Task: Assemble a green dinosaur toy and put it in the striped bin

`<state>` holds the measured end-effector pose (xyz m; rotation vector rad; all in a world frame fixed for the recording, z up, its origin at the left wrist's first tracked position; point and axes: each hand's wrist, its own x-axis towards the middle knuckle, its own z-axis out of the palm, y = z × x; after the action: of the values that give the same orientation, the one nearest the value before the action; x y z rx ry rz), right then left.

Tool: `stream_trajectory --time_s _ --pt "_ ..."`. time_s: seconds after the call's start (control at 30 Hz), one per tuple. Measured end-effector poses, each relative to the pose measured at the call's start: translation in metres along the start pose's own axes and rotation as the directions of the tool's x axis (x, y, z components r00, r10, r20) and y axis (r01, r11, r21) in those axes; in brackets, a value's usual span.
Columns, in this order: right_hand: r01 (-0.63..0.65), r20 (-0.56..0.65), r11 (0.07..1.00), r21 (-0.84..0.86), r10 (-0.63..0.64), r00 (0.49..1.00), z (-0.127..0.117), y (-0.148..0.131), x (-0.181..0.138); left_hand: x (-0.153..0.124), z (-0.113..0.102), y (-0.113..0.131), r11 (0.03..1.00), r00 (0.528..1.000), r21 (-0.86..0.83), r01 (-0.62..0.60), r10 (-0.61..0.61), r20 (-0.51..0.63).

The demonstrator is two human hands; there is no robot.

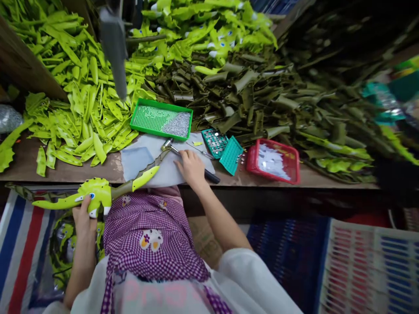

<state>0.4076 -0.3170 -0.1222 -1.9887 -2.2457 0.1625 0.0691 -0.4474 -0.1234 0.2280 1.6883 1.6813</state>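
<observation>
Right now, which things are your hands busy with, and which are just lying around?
In hand:
left hand holds the toy dinosaur
right hand rests on the hammer

Lying about:
green tray
red basket
teal trays
heaps of green parts

The lime-green plastic dinosaur toy (98, 194), with a blue-and-white eye, white teeth and an olive tail tipped lime, lies nearly level off the near edge of the brown wooden workbench (19, 163), head away from it, tail tip over the edge. The small metal-headed, black-handled hammer (183, 157) lies flat on a grey cloth on that workbench, head pointing away.
</observation>
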Motion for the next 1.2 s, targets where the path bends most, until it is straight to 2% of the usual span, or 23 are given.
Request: stream_trajectory --time_s 0.1,0.2,0.3,0.4,0.5,0.57,0.63,0.77,0.93,1.0,1.07,1.13,1.2 --pt "0.063 0.072 0.997 -0.049 -0.059 0.996 -0.004 0.001 0.019 -0.004 0.001 -0.001 0.999 0.999 0.023 -0.038 0.039 -0.016" --pt "0.027 0.023 0.996 0.087 -0.029 0.999 -0.018 0.01 0.025 -0.013 0.002 -0.004 0.998 0.997 0.013 -0.062 0.063 -0.04" --pt "0.008 -0.114 0.95 0.312 0.029 0.993 -0.03 0.017 0.003 -0.019 0.003 -0.009 0.999 0.996 -0.021 -0.049 0.047 -0.073" --pt "0.034 -0.154 0.92 0.391 0.029 0.988 -0.029 0.008 -0.035 -0.024 0.007 -0.012 0.999 0.994 -0.048 -0.01 0.005 -0.108" --pt "0.046 -0.096 0.89 0.453 -0.002 0.995 -0.014 -0.016 -0.064 -0.031 0.013 -0.011 0.999 0.997 -0.049 -0.017 0.013 -0.077" --pt "0.007 -0.002 0.885 0.465 -0.007 1.0 -0.004 -0.031 -0.071 -0.037 0.015 -0.009 0.999 0.997 -0.037 -0.038 0.036 -0.063" --pt "-0.042 0.041 0.883 0.468 0.027 0.999 0.002 -0.04 -0.073 -0.041 0.016 -0.007 0.998 0.997 -0.03 -0.052 0.05 -0.058" --pt "-0.084 0.066 0.88 0.467 0.06 0.996 0.005 -0.05 -0.083 -0.046 0.015 -0.01 0.995 0.995 -0.035 -0.089 0.087 -0.042" --pt "-0.016 0.046 0.847 0.531 -0.009 0.999 0.013 -0.061 -0.104 -0.047 0.015 -0.017 0.991 0.992 -0.038 -0.125 0.124 -0.028" --pt "-0.027 0.062 0.784 0.62 -0.014 0.998 0.008 -0.061 -0.109 -0.047 0.014 -0.016 0.993 0.993 -0.037 -0.113 0.112 -0.021" --pt "-0.048 0.03 0.656 0.753 0.04 0.999 -0.007 -0.059 -0.11 -0.046 0.012 -0.012 0.998 0.999 -0.055 -0.032 0.03 -0.034" --pt "-0.036 -0.025 0.512 0.858 0.113 0.993 -0.034 -0.06 -0.106 -0.04 0.008 -0.005 0.985 0.988 -0.11 0.136 -0.143 -0.062" --pt "0.018 -0.092 0.369 0.929 0.184 0.979 -0.066 -0.068 -0.095 -0.034 0.003 0.002 0.932 0.944 -0.183 0.313 -0.327 -0.051"
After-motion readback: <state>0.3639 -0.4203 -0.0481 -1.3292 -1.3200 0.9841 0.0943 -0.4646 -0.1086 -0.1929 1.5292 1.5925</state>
